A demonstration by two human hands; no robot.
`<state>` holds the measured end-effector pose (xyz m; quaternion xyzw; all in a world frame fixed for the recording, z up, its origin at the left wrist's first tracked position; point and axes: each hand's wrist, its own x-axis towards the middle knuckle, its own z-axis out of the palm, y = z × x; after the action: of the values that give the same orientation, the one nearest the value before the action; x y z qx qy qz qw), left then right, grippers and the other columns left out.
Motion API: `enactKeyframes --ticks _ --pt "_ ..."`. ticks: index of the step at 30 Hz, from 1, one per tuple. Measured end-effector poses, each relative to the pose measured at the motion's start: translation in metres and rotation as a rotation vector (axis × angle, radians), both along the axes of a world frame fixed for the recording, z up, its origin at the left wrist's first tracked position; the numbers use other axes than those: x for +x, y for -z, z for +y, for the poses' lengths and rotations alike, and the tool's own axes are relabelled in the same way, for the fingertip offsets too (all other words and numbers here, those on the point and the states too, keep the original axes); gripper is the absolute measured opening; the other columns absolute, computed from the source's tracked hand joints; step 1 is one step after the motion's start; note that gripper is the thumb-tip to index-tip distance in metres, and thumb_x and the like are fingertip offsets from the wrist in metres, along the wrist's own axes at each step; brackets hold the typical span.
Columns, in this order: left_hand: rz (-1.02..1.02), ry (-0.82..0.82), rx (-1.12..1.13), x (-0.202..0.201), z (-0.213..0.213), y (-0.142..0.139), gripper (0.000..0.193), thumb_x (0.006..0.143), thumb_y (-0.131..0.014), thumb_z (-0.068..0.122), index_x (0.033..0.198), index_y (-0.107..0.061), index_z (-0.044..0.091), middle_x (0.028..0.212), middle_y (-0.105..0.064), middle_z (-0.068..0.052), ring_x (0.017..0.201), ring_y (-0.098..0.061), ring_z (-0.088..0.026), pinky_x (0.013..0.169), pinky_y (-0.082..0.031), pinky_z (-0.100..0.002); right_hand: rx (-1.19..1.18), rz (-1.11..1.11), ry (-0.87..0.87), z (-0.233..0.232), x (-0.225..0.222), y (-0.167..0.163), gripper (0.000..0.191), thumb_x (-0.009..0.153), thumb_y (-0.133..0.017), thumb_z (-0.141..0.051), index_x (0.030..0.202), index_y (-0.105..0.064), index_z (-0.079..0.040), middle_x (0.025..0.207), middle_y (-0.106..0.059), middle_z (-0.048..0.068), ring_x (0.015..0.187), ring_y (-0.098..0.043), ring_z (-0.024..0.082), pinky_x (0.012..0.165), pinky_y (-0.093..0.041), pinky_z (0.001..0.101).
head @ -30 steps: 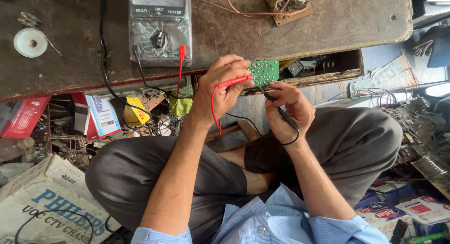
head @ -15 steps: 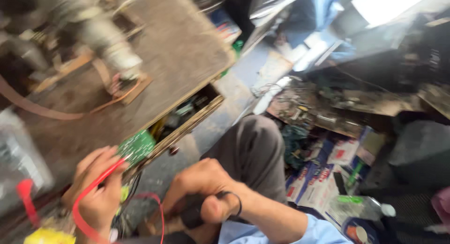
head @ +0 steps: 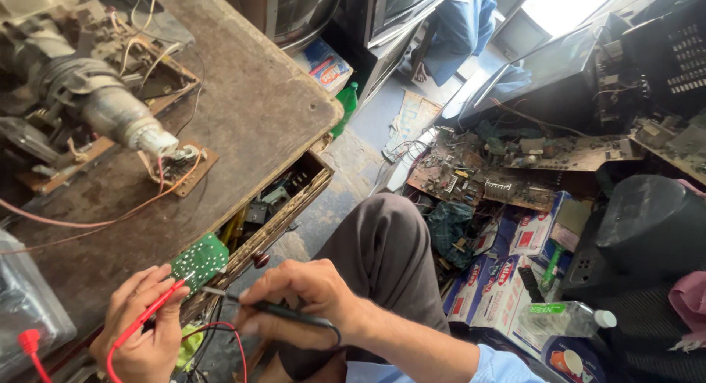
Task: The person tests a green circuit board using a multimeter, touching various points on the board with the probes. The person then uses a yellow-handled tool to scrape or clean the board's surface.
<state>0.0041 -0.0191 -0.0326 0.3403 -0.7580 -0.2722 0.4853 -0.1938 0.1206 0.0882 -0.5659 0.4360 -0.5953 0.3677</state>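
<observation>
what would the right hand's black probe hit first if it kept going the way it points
Most likely the green circuit board: the right hand aims the black probe left, its metal tip nearly at the board's lower edge, which the left hand holds. Depth is unclear.

A worn brown wooden table [head: 250, 118] is seen across the upper left of the frame. A grey tube assembly [head: 88, 96] with loose wires [head: 110, 221] is laid on it, at upper left.
</observation>
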Motion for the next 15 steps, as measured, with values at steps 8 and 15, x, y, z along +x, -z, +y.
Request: enactKeyframes --ticks 8,15 --pt "0.05 -0.019 -0.109 0.0 0.0 -0.017 0.017 0.092 -0.08 0.003 0.108 -0.074 0.002 0.113 -0.075 -0.014 0.109 -0.073 -0.029 0.098 -0.059 -0.039 0.032 0.345 0.133 -0.025 0.005 0.054 0.018 0.089 -0.076 -0.004 0.107 -0.073 -0.005 0.106 -0.075 0.013 0.099 -0.073 0.023 0.086 -0.059 0.033" --pt "0.073 0.03 0.028 0.005 -0.002 -0.017 0.019 0.089 -0.082 0.013 0.101 -0.071 0.004 0.114 -0.074 -0.012 0.114 -0.07 -0.029 0.095 -0.059 -0.039 0.006 0.268 0.137 -0.038 0.013 0.091 0.017 0.093 -0.071 0.011 0.108 -0.067 0.004 0.12 -0.072 0.019 0.116 -0.071 0.027 0.103 -0.057 0.0353"
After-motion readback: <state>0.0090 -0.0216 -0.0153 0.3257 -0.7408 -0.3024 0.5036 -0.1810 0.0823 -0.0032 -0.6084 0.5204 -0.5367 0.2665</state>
